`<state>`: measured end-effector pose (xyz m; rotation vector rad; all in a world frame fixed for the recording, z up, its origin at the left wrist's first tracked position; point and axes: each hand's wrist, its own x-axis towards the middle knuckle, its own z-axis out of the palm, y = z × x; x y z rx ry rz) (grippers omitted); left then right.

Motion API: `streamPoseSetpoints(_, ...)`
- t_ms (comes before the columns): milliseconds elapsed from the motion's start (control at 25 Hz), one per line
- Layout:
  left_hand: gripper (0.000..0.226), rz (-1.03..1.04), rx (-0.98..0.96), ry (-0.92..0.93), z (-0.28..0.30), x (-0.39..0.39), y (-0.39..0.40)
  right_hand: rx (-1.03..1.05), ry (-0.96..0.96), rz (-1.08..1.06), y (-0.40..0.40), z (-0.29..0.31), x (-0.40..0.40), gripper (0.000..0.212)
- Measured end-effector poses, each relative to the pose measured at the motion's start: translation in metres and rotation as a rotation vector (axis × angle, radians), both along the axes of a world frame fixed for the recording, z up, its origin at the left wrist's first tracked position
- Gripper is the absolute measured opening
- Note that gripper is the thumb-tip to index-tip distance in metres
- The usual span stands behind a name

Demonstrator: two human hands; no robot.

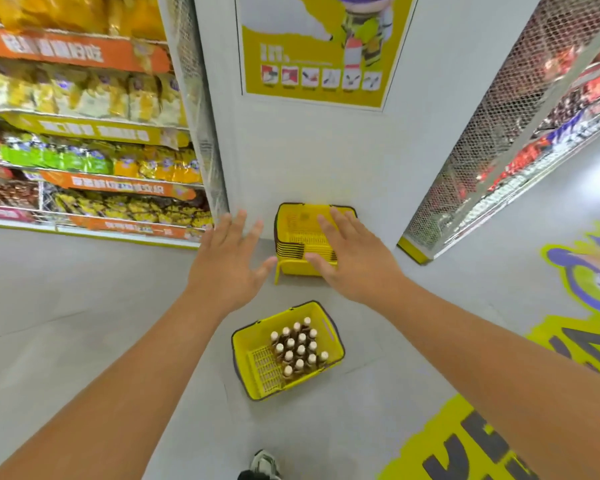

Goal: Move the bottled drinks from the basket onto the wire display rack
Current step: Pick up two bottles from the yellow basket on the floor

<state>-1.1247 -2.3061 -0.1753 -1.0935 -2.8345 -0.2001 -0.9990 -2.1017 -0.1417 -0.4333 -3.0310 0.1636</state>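
A yellow basket (250, 341) sits on the grey floor below my hands. Several brown bottled drinks (299, 348) with white caps stand upright in its right half. My left hand (227, 261) is stretched out above the floor, fingers spread, holding nothing. My right hand (352, 258) is spread the same way, in front of a stack of empty yellow baskets (297, 233) against the white pillar. Both hands are well above the basket of bottles and touch nothing. A wire mesh rack (499, 140) with red packets stands at the right.
Shelves of yellow and green snack bags (84, 133) fill the left. A white pillar (309, 150) with a yellow poster stands straight ahead. A yellow and purple floor sticker (586, 306) covers the right floor. My shoe (264, 465) shows at the bottom edge.
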Motion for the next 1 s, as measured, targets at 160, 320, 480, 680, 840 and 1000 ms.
streamPoseSetpoints(160, 0.077, -0.002, -0.026, -0.039, -0.015, -0.041, 0.048, 0.000, -0.013, 0.012, 0.047, -0.012, -0.045, 0.081)
streamPoseSetpoints(320, 0.088, 0.040, -0.019, -0.046, -0.036, -0.079, 0.085, -0.016, -0.045, 0.086, 0.086, -0.040, -0.095, 0.079)
streamPoseSetpoints(480, 0.086, 0.136, -0.036, -0.080, -0.072, -0.102, 0.119, -0.033, -0.067, 0.203, 0.128, -0.083, -0.139, 0.085)
streamPoseSetpoints(680, 0.085, 0.335, -0.045, -0.197, -0.133, -0.098, 0.155, -0.130, -0.200, 0.417, 0.181, -0.148, -0.177, 0.081)
streamPoseSetpoints(840, 0.086, 0.467, -0.042, -0.353, -0.209, -0.093, 0.174, -0.247, -0.307, 0.473, 0.200, -0.229, -0.180, 0.077)
streamPoseSetpoints(1000, 0.084, 0.513, -0.050, -0.471, -0.305, -0.086, 0.175, -0.308, -0.402, 0.456, 0.196, -0.330, -0.185, 0.074)
